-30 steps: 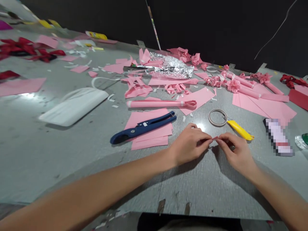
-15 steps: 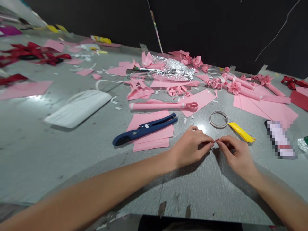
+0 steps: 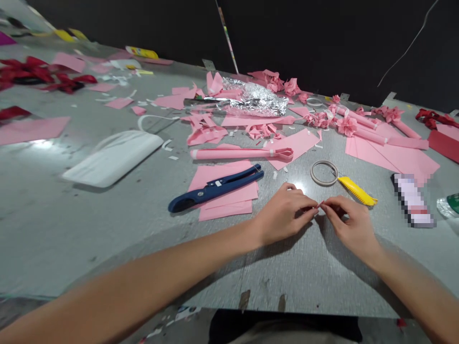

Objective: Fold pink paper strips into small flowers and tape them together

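Observation:
My left hand (image 3: 285,215) and my right hand (image 3: 353,227) meet low over the grey table, fingertips almost touching. Both are closed in a pinch on a thin small strip of pink paper (image 3: 320,204), mostly hidden by the fingers. Just beyond the right hand lie a narrow tape roll (image 3: 336,175) and a yellow tool with a ridged edge (image 3: 356,191). Left of my left hand, a dark blue hinged hand tool (image 3: 201,194) rests on stacked pink paper sheets (image 3: 225,210). Behind it is a rolled pink paper tube (image 3: 233,153) with a looped end.
A white curved object (image 3: 114,160) lies at left and a phone (image 3: 412,200) at right. Crumpled clear plastic wrap (image 3: 265,98), pink paper flowers (image 3: 347,126) and paper scraps spread along the back. Red ribbon bows (image 3: 27,71) lie far left, before a black wall (image 3: 304,38).
The view has shifted slightly, so most things sit a little higher and further left. My hands keep their pinch, with the fingertips slightly closer and less of the strip showing.

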The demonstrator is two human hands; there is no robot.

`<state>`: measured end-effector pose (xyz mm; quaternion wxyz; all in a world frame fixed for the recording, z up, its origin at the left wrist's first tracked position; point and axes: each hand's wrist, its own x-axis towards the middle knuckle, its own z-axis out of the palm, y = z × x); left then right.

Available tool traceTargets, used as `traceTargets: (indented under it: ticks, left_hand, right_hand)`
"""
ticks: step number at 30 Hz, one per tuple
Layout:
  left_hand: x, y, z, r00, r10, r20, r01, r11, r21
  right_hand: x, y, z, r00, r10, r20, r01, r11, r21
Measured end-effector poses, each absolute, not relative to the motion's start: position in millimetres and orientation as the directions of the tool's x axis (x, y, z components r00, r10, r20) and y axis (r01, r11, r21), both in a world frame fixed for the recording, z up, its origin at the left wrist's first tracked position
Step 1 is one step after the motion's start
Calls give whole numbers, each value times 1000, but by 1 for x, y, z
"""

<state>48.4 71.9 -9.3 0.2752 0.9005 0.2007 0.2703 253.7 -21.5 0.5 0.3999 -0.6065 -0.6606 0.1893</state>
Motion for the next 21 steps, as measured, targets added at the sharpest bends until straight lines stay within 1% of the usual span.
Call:
traceTargets:
  ticks: [5, 11, 14, 17, 19, 21]
  left_hand:
    - [48, 73, -8, 786, 491, 377, 212, -786, 581]
    - [46, 75, -11, 801, 456, 388, 190, -808, 557]
    - [45, 75, -11, 800, 456, 389, 188, -807, 560]
    - [45, 74, -10, 796, 464, 389, 193, -803, 564]
    - [45, 73, -9, 792, 471, 388, 195, -798, 570]
    - [44, 71, -8, 797, 462, 389, 187, -801, 569]
  right_hand:
    - [254, -22, 1, 62, 958, 281, 640, 178, -747]
    - [257, -19, 3, 139, 955, 263, 618, 124, -776]
    - [259, -16, 5, 57, 977, 203, 560, 138, -817]
    - [260, -15, 7, 8, 992, 124, 494, 104, -863]
    - [259, -17, 8, -7, 994, 108, 473, 98, -876]
    - [258, -19, 9, -32, 992, 122, 475, 123, -871]
